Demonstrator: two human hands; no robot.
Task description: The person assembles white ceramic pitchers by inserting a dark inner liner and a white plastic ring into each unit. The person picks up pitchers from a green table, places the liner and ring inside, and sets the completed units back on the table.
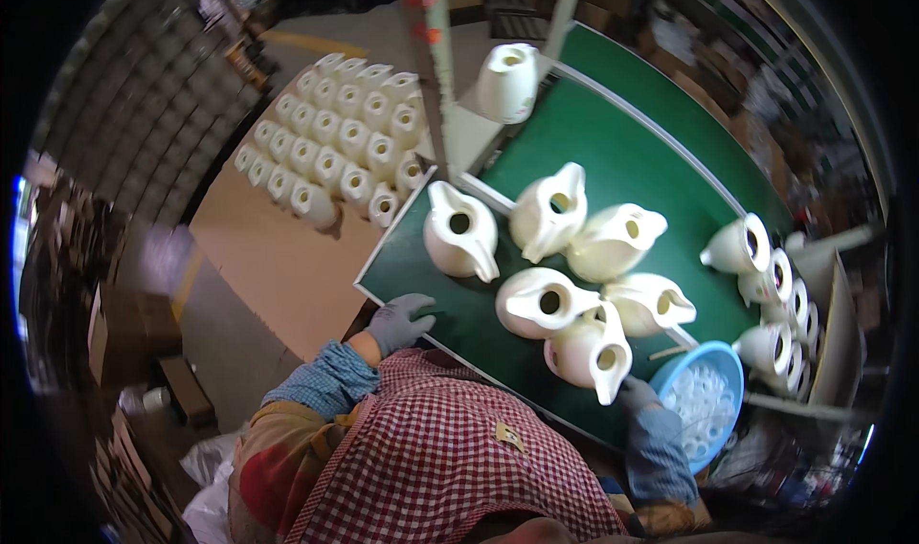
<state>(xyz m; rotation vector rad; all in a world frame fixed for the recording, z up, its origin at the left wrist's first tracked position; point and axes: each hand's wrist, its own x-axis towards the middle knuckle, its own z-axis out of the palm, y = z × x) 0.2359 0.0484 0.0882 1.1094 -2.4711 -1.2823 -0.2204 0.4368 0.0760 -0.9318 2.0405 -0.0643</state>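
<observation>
My left hand [400, 324], in a grey glove, lies at the near left edge of the green table [407, 266]. Its fingers are stretched out and it holds nothing. Nearest to it stands a cream jug [445, 243] with a round opening. My right hand [637, 397], gloved too, is low beside another cream jug [579, 357] at the table's near edge. Its fingers are partly hidden, so I cannot tell whether it grips that jug. Next to this hand is a light blue basin [732, 381] of translucent white ring-like pieces [704, 400]. More cream jugs [548, 305] stand close together on the table.
Rows of cream jug bodies [325, 166] stand on a brown board [287, 266] at the left. A post [436, 75] rises at the table's far left corner, near a taller white jug [507, 85]. Several jugs [764, 348] lie along the right side beside a carton [838, 333].
</observation>
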